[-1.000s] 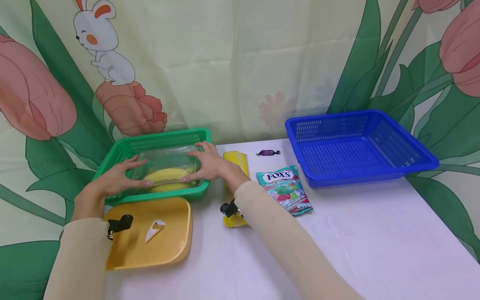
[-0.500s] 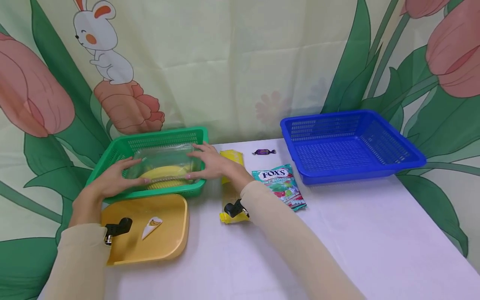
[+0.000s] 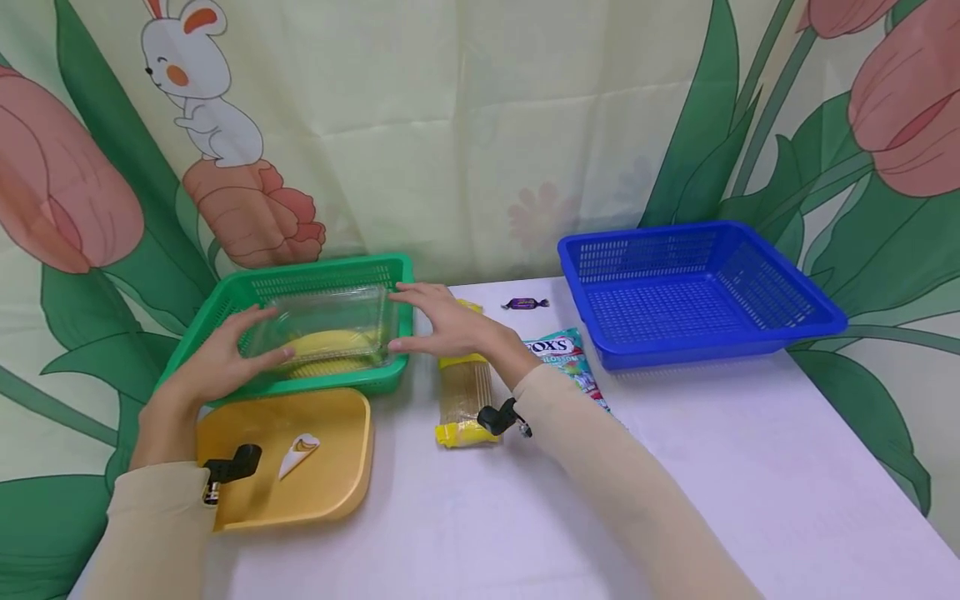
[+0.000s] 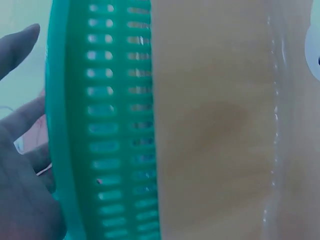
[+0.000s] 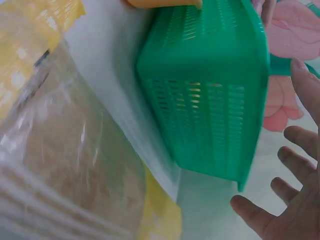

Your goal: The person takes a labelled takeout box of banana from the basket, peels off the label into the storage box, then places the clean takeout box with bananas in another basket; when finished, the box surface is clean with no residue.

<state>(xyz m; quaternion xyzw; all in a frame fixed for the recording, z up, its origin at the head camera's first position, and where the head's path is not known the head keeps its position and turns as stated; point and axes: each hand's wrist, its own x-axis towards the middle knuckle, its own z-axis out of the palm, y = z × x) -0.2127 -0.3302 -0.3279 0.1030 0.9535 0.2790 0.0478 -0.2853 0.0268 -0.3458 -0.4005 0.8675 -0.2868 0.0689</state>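
Near the desk's back left corner the left hand (image 3: 217,362) rests with relaxed fingers against the clear plastic box (image 3: 318,329) sitting inside the green basket (image 3: 225,300), while the right hand (image 3: 442,325), fingers spread and holding nothing, hovers just off the box's right end above the yellow packet (image 3: 465,400).

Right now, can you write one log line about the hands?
left hand: open, touching clear box | right hand: open, beside box | box: in green basket
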